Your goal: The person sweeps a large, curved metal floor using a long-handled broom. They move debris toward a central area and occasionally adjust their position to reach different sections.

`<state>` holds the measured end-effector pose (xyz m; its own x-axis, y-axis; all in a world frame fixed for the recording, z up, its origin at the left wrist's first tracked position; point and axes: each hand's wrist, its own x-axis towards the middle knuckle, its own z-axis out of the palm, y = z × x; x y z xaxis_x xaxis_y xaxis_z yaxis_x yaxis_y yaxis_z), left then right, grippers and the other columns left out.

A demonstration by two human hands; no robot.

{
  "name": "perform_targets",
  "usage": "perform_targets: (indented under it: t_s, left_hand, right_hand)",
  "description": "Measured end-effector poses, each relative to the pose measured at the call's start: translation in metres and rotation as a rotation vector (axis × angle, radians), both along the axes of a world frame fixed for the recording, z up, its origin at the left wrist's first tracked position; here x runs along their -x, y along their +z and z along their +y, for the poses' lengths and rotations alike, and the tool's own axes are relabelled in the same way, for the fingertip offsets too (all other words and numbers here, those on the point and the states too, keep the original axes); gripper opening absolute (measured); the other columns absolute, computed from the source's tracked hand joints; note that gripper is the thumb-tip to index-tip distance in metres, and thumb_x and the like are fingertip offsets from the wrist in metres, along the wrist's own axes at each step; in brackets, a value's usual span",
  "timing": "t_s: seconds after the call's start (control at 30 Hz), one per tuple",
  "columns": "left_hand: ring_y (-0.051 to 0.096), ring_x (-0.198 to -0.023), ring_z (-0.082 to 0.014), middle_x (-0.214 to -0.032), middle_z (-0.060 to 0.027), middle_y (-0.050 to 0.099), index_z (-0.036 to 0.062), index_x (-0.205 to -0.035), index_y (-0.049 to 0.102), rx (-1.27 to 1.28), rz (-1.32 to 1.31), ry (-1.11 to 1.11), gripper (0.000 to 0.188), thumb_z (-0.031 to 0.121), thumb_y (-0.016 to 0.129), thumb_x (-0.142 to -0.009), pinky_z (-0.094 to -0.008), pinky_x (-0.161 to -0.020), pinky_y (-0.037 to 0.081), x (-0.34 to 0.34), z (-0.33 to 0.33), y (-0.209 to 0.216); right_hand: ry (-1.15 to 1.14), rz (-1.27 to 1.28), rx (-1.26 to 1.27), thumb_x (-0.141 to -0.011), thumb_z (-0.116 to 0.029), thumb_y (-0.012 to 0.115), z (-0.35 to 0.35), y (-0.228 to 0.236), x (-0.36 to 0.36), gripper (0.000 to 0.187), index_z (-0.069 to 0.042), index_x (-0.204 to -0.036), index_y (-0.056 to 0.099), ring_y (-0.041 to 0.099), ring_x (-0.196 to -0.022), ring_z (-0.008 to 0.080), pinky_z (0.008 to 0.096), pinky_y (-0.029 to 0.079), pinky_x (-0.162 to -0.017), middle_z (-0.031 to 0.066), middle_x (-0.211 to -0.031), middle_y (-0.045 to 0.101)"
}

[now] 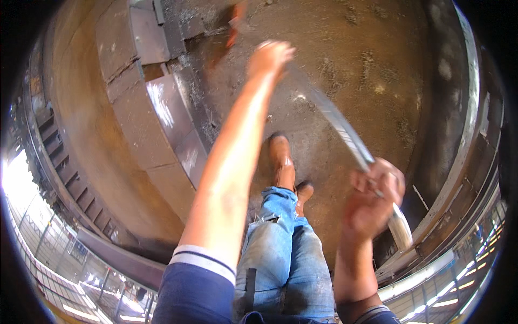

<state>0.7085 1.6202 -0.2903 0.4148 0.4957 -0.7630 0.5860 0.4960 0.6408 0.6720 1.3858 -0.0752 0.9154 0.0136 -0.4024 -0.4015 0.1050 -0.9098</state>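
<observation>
A long, narrow, shiny metal strip (342, 129) slants between my two hands, its far part smeared by motion. My right hand (377, 194) is closed around its near end, and a pale, rounded end piece (400, 229) sticks out below the fist. My left hand (270, 58), on an outstretched arm, is closed at the strip's far end. Just beyond it is a blurred orange piece (234, 24); whether it joins the strip I cannot tell. What lies inside the left fist is hidden.
Brown dirt floor (361, 92) with scattered debris spreads ahead of my boots (280, 154). Flat metal plates (148, 129) lie to the left, some with bright worn patches. A long curved metal edge (472, 70) runs along the right. Slatted metalwork (70, 173) stands at far left.
</observation>
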Motion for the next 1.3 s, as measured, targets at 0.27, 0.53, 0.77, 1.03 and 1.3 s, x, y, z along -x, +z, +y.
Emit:
perform_targets:
  t_s: [0.27,0.53,0.77,1.03,1.3]
  left_hand:
    - [0.066,-0.102,-0.0237,-0.096,-0.0005,0.07,0.0186,-0.088,0.065,-0.954,-0.216,-0.748,0.025,0.018,0.087,-0.075,-0.0404,-0.088,0.054,-0.02,-0.091,0.07]
    - [0.066,-0.085,-0.037,-0.083,-0.0151,0.068,0.009,-0.08,0.058,-1.167,0.228,-0.765,0.018,0.018,0.068,-0.093,-0.0483,-0.076,0.053,0.147,-0.024,-0.027]
    - [0.069,-0.086,-0.0313,-0.083,-0.013,0.07,0.0105,-0.083,0.064,-0.912,-0.047,-0.682,0.023,0.026,0.058,-0.099,-0.0477,-0.083,0.055,-0.007,-0.013,-0.041]
    - [0.066,-0.083,-0.0369,-0.079,-0.0118,0.069,0.0112,-0.077,0.06,-1.051,-0.041,-0.765,0.017,0.016,0.07,-0.09,-0.0468,-0.081,0.052,0.057,-0.113,0.01]
    - [0.068,-0.08,-0.0384,-0.081,-0.0166,0.07,0.0082,-0.075,0.062,-1.179,0.262,-0.88,0.03,0.025,0.058,-0.1,-0.0531,-0.076,0.052,0.125,-0.009,-0.082]
  right_hand:
    - [0.068,-0.257,-0.281,-0.098,-0.019,0.049,-0.097,0.084,-0.05,0.022,-0.012,-0.078,0.042,0.045,-0.068,0.0139,0.0278,0.048,-0.064,0.0049,-0.08,0.042]
    - [0.346,-0.199,-0.188,-0.09,-0.022,0.053,-0.017,-0.034,-0.028,0.03,-0.001,-0.07,0.049,0.042,-0.057,0.012,0.0319,0.032,-0.05,0.0096,-0.066,0.052]
    - [0.025,-0.102,-0.118,-0.094,-0.021,0.051,-0.044,-0.022,-0.059,0.026,-0.007,-0.072,0.048,0.043,-0.063,0.0104,0.0257,0.035,-0.055,0.006,-0.07,0.05]
    - [0.141,-0.094,-0.266,-0.09,-0.021,0.054,-0.12,0.006,-0.119,0.03,-0.013,-0.065,0.04,0.035,-0.058,0.0111,0.0264,0.036,-0.055,0.0003,-0.063,0.036]
    - [0.386,-0.034,-0.22,-0.089,-0.021,0.053,0.018,-0.079,-0.079,0.03,-0.01,-0.064,0.038,0.037,-0.061,0.0135,0.0297,0.03,-0.055,0.0058,-0.065,0.044]
